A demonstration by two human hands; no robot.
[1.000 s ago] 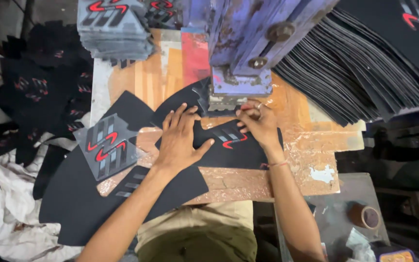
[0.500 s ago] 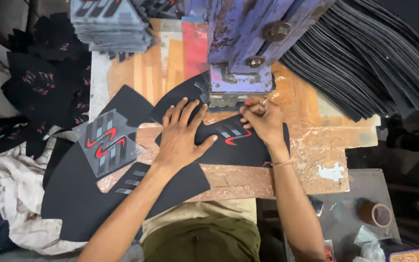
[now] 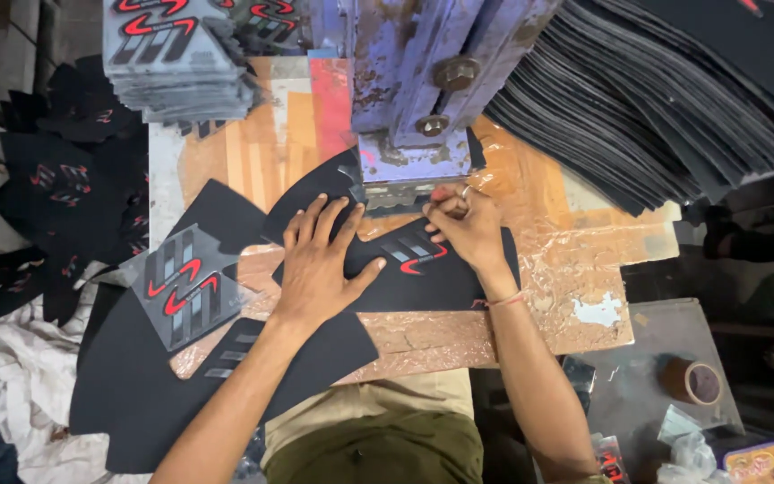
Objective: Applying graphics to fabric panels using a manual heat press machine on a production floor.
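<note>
A black fabric sheet (image 3: 423, 278) printed with grey bars and a red squiggle lies on the taped wooden worktable (image 3: 548, 296), its far edge under the blue press head (image 3: 423, 99). My left hand (image 3: 320, 264) lies flat on the sheet with fingers spread, pressing it down. My right hand (image 3: 463, 224) pinches the sheet's far edge right at the foot of the press. A cut-out grey piece (image 3: 185, 287) with the same red and grey print rests on the table to the left.
A tall stack of cut printed pieces (image 3: 176, 54) stands at the back left. Fanned black sheets (image 3: 665, 99) fill the back right. Black offcuts (image 3: 55, 197) are heaped at left. A tape roll (image 3: 692, 381) sits on a grey surface at lower right.
The view has shifted slightly. Both hands stay on the black sheet at the press, with my right hand's fingers working at its far edge.
</note>
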